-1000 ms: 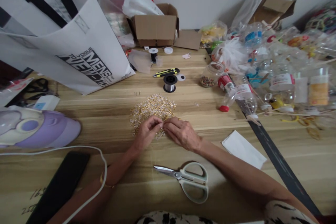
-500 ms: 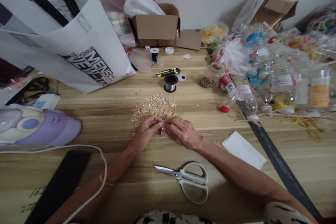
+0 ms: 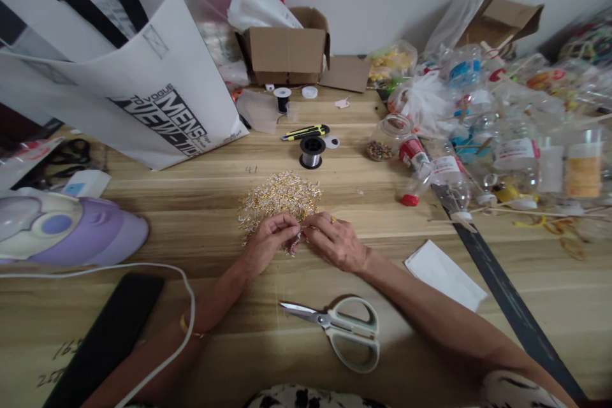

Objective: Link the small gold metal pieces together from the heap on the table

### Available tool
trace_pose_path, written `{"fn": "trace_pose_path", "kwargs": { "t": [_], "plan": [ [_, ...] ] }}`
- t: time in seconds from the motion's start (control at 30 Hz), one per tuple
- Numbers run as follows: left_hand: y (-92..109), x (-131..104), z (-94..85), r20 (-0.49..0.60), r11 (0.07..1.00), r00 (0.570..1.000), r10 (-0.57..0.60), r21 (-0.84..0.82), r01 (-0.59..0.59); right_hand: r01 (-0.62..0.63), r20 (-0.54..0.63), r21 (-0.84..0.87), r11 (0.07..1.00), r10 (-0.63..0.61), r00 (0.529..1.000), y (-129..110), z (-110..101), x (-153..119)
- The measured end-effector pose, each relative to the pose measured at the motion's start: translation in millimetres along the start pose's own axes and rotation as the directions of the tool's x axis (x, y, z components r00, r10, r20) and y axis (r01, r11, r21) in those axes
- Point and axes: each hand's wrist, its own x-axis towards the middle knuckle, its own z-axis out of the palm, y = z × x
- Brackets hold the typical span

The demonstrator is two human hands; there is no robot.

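Observation:
A tangled heap of gold and clear beaded strands lies on the wooden table in front of me. At its near edge, my left hand is closed, thumb and forefinger pinching a bit of beaded strand. My right hand is closed too, its fingertips pinched against the left ones at the same small piece. Some beads dangle just under the fingers; the exact spot held is too small to make out. Scissors with pale handles lie partly spread on the table, nearer to me than the hands.
Beyond the heap are a wire spool, a yellow-black utility knife and a dark thread spool. Plastic bottles crowd the right. Folded white paper, a black phone and a white cable flank my arms.
Both hands stay pinched together in nearly the same place, with the fingertips shifted very slightly. The whole view has moved a few pixels; nothing else differs visibly.

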Motion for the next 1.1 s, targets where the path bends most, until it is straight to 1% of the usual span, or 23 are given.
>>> {"fn": "trace_pose_path", "kwargs": {
  "t": [0.1,0.23,0.43,0.6,0.7,0.93,1.1],
  "plan": [
    [1.1,-0.8,0.8,0.003,1.0,1.0,-0.021,0.002,0.021,0.011,0.005,-0.016,1.0,-0.011,1.0,0.4,-0.3,-0.4],
    [-0.9,-0.4,-0.5,-0.013,0.999,0.999,-0.038,0.005,0.038,0.057,-0.019,-0.031,0.998,-0.057,0.998,0.2,-1.7,0.3],
    [-3.9,1.5,-4.2,-0.021,0.998,0.999,-0.026,0.056,0.027,0.069,-0.018,-0.054,0.996,-0.07,0.997,-0.8,-2.8,0.8],
    [-4.9,2.2,-4.7,-0.012,0.999,0.999,-0.034,0.017,0.035,0.096,-0.036,-0.087,0.992,-0.099,0.994,-0.2,-3.2,0.9],
    [-4.5,1.8,-4.2,-0.021,0.999,0.999,-0.031,0.016,0.031,0.083,-0.039,-0.064,0.994,-0.086,0.996,0.5,-2.5,0.2],
    [-2.2,1.4,-3.5,-0.041,1.0,0.999,-0.029,0.01,0.029,0.012,-0.051,0.032,0.999,-0.01,0.999,0.8,0.2,-1.2],
    [-5.0,1.9,-4.8,-0.023,0.999,0.999,-0.041,-0.013,0.041,0.023,-0.053,0.039,0.999,-0.021,0.998,1.5,1.5,-2.6]
  ]
}}
